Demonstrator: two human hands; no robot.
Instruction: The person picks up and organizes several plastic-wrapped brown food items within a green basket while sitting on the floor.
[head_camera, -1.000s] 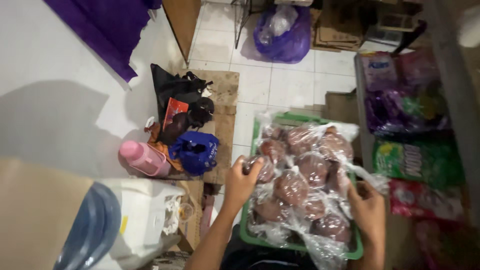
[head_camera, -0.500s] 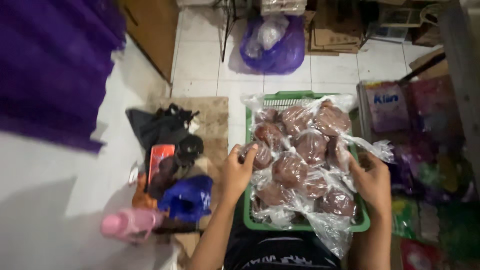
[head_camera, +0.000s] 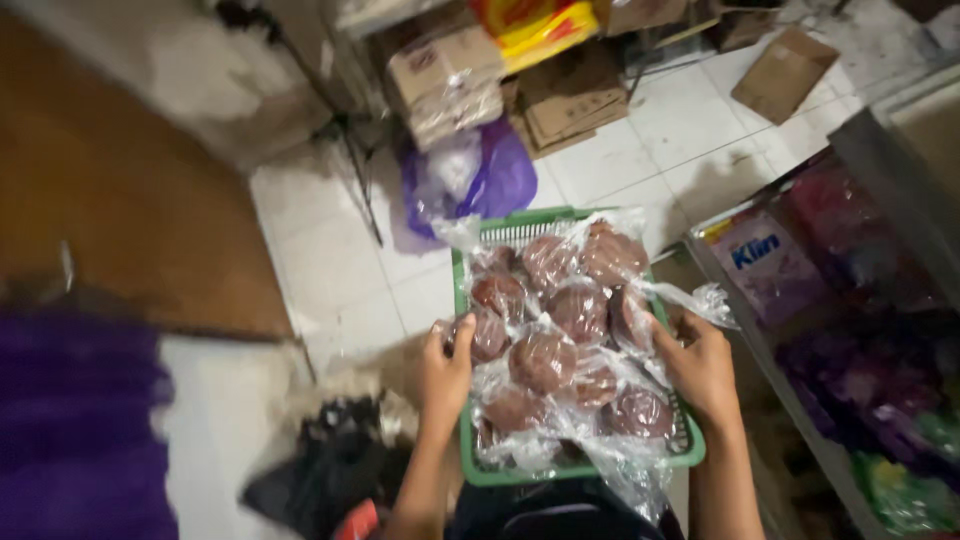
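Observation:
A green plastic basket (head_camera: 468, 283) is held in front of me, filled with several clear bags of small reddish-purple onions (head_camera: 545, 357). My left hand (head_camera: 446, 365) grips the basket's left rim, fingers curled over the edge. My right hand (head_camera: 700, 365) grips the right rim beside loose clear plastic (head_camera: 690, 298). The basket hangs above the white tiled floor (head_camera: 340, 270).
A purple plastic bag (head_camera: 495, 180) lies on the floor beyond the basket, with stacked cardboard boxes (head_camera: 450, 80) behind it. Shelves of coloured packets (head_camera: 860, 330) stand at the right. A black bag (head_camera: 330, 470) lies at lower left, purple cloth (head_camera: 70, 430) at far left.
The view has swung up and to the right; the pink bottle and blue bag have left the frame. Both hands still hold the basket, lifted a little farther forward.

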